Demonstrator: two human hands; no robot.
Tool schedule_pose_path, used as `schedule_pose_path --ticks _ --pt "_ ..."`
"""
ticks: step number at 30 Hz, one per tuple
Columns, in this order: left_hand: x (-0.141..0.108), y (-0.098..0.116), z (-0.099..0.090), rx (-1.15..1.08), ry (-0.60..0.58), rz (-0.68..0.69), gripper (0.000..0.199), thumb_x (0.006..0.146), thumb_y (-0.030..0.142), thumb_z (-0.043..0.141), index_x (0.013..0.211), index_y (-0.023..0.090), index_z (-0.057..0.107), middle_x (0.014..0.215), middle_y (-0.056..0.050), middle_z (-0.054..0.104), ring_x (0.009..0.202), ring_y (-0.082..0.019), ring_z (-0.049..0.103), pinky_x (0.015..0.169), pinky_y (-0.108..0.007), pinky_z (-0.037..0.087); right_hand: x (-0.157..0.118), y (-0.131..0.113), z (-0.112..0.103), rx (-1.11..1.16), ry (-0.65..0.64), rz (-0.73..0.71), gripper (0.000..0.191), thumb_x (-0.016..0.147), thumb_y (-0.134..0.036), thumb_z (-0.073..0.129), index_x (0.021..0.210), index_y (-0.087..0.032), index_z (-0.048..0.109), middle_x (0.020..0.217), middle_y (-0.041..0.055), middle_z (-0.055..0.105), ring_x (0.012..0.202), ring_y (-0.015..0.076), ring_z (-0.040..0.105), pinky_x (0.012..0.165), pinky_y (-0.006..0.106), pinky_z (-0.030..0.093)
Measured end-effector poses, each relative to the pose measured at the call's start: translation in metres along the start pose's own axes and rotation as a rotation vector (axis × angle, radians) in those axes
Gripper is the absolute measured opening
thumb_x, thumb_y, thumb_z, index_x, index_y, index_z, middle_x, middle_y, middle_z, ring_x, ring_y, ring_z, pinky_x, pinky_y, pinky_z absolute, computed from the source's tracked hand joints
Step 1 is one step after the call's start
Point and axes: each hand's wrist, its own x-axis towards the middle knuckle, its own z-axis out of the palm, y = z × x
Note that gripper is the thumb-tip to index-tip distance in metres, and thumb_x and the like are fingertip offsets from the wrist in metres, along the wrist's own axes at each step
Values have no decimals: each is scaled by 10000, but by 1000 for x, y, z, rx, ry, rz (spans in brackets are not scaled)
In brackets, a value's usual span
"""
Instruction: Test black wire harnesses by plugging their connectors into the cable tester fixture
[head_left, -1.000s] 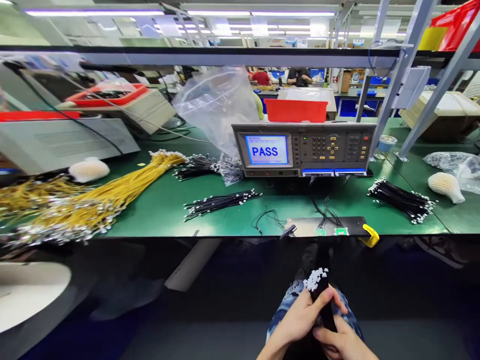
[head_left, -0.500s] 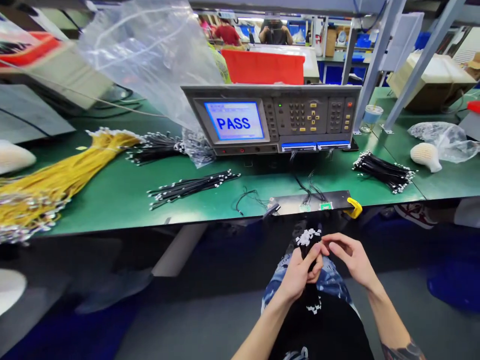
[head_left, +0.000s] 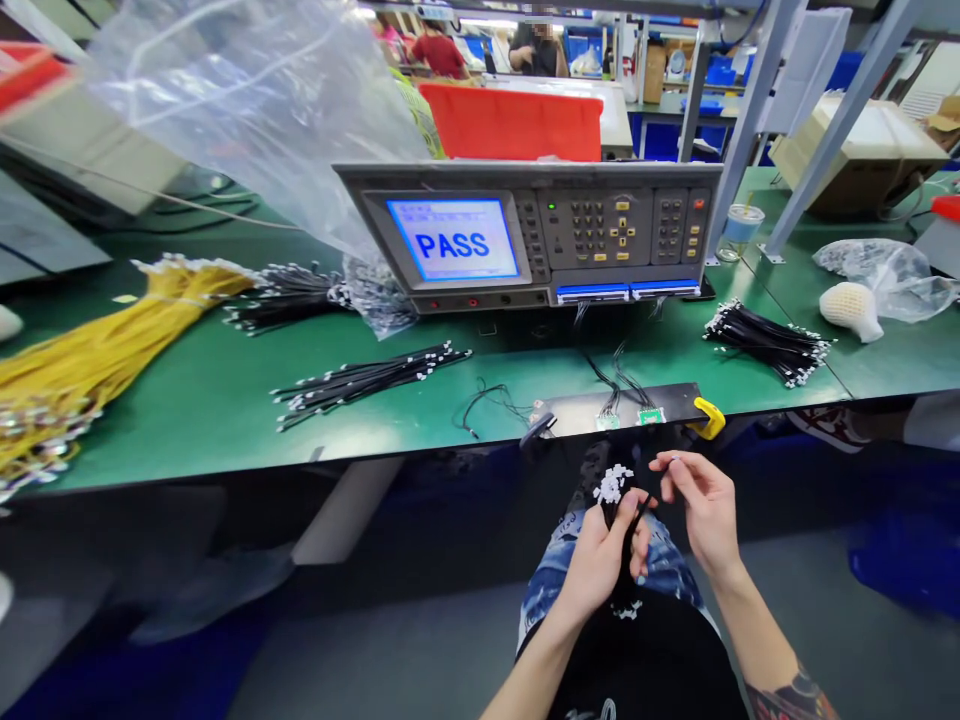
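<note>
Lower centre, the left hand (head_left: 600, 550) is gripping a bundle of black cables (head_left: 613, 484); the right hand (head_left: 709, 505) is hovering beside it, fingers bent, whether pinching a strand I cannot tell. Seemingly light and flexible, the cables are favouring mid-length holds, sparing the connectors.

The camera sits on the person's head and looks forward and down. The left hand (head_left: 600, 555) and right hand (head_left: 709, 510) are close to it, low in the view and right of the middle. Past them is the green table (head_left: 420, 420), its front edge slanting up to the right. The machine (head_left: 536, 240) is farther back, its screen (head_left: 454, 242) facing the camera. People (head_left: 439, 55) show far away, at the top.
</note>
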Motion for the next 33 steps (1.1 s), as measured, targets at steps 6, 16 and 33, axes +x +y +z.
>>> schedule_pose_path --ticks 6,16,33 --pt "5 -4 -26 88 167 4 662 737 779 777 857 131 719 472 90 441 354 -51 319 372 -200 228 14 1 -1 229 104 67 366 829 -524 833 824 -188 687 628 -14 664 383 66 471 375 192 364" --pt "8 5 -58 -305 271 121 419 657 346 953 972 147 760 838 -66 793 364 30 191 339 -149 156 37 22 9 -68 60 20 394 803 -545 820 756 -159 752 571 4 665 361 70 443 369 217 326" --pt "27 14 -26 -353 -4 110 481 785 574 882 867 135 703 641 17 657 340 30 193 332 -142 126 46 18 15 -202 36 -24 348 846 -499 779 755 -165 752 580 19 692 404 84 436 405 227 339"
